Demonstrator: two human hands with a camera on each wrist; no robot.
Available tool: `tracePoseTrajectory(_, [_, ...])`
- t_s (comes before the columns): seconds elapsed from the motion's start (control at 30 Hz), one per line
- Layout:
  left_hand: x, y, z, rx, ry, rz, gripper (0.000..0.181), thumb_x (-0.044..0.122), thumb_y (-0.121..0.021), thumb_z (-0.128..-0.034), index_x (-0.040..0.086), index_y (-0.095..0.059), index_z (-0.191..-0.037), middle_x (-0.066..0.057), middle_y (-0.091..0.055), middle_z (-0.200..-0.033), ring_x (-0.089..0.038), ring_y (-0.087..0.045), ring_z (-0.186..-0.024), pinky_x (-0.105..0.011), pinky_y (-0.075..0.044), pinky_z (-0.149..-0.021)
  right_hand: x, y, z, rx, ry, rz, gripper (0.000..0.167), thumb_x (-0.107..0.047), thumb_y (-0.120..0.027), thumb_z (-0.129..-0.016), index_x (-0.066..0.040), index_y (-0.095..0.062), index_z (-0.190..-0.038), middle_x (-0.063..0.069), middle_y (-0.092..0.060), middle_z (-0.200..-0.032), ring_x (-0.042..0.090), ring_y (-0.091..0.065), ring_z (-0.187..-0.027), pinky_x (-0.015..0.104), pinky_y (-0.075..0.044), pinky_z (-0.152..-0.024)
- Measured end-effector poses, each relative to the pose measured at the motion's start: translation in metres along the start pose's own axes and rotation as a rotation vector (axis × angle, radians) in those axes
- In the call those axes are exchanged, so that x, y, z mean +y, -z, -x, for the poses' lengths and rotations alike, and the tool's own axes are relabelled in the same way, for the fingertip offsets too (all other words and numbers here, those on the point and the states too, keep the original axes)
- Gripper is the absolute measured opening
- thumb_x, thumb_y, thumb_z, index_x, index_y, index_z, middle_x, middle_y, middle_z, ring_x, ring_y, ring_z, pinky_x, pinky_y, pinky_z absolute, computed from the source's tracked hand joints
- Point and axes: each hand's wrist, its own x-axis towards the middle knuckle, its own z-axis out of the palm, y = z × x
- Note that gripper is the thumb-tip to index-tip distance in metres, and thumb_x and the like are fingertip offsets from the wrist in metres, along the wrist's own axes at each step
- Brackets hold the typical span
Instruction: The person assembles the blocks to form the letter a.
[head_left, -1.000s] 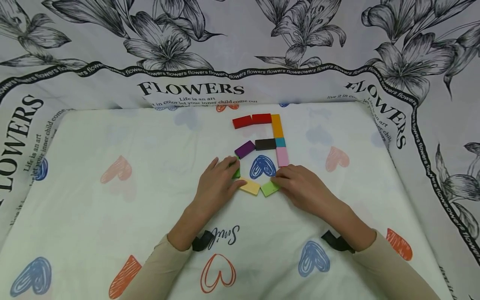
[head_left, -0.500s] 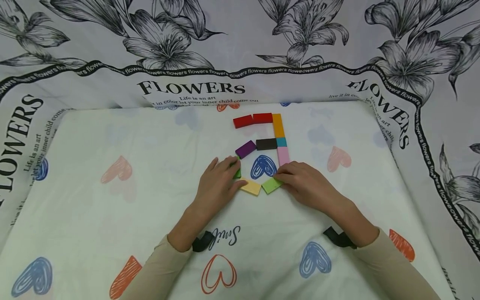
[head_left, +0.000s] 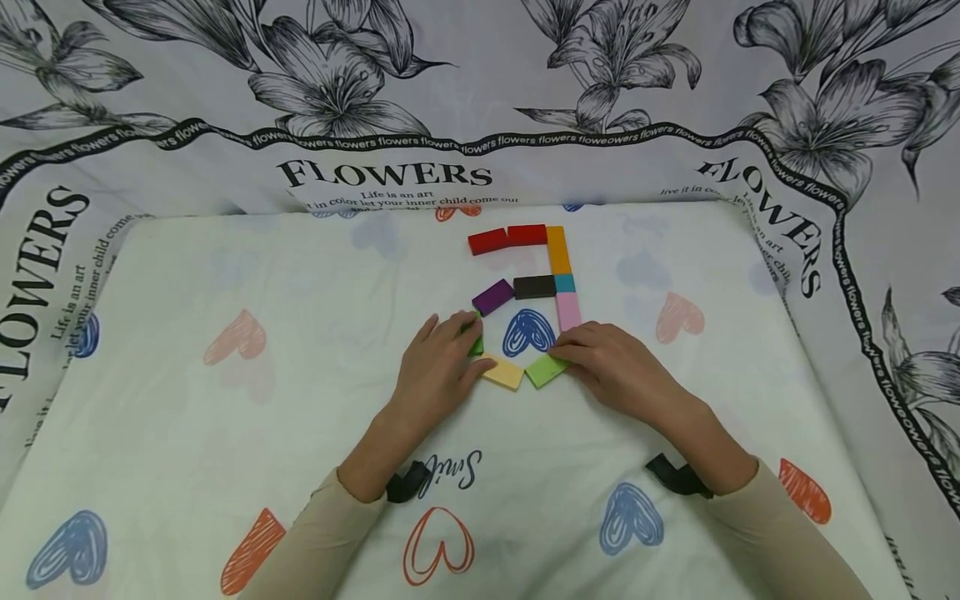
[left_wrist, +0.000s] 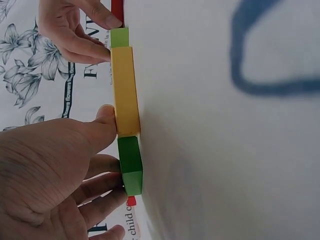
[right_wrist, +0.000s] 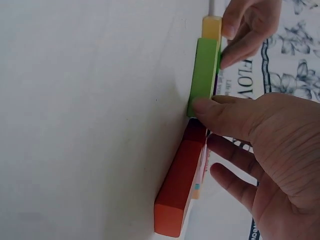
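Observation:
Coloured wooden blocks lie end to end on a white heart-print cloth. My left hand (head_left: 431, 371) rests its fingers against the green block (left_wrist: 131, 165), with its thumb touching the yellow block (head_left: 502, 374). Across from it, my right hand (head_left: 618, 367) pinches the light green block (head_left: 546, 372) between thumb and finger. A red block (right_wrist: 175, 190) below that thumb shows in the right wrist view; from the head it is hidden. The pink block (head_left: 568, 311) runs up from the right fingertips. The yellow and light green blocks meet at a shallow angle.
Farther up lie a purple block (head_left: 492, 297), a black block (head_left: 534, 287), a blue block (head_left: 564, 283) and an orange block (head_left: 557, 250). Two red blocks, one the upper red block (head_left: 527, 235), top the figure. A flower-print cloth (head_left: 600, 179) borders the white cloth (head_left: 300, 283).
My right hand has shifted slightly up and right, and the light green block has turned a little with its right end higher. The left hand stays put.

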Motion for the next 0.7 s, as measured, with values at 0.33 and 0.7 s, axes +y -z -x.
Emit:
tracePoseTrajectory(0.33, [0.001,-0.001,0.001,0.011,0.005,-0.016,0.063,0.041,-0.077,-0.0967,0.008,-0.062,-0.148,-0.01,-0.06,-0.154,-0.029,-0.055,-0.147,-0.054,-0.034,-0.129,-0.002,-0.001,0.002,0.018,-0.007,-0.017,0.037,-0.01,-0.083,-0.091,-0.015,-0.078,-0.127,0.004,-0.076,-0.124,0.025,-0.068,-0.122,0.045,-0.058,-0.108])
tracePoseTrajectory(0.7, [0.002,-0.004,0.0,0.027,-0.006,-0.026,0.062,0.041,-0.075,-0.0985,0.005,-0.061,-0.147,-0.012,-0.06,-0.153,-0.029,-0.056,-0.146,-0.049,-0.034,-0.13,0.004,0.019,-0.002,0.057,-0.041,-0.108,0.041,-0.014,-0.081,-0.094,-0.013,-0.074,-0.134,0.008,-0.072,-0.135,0.029,-0.064,-0.131,0.05,-0.057,-0.109])
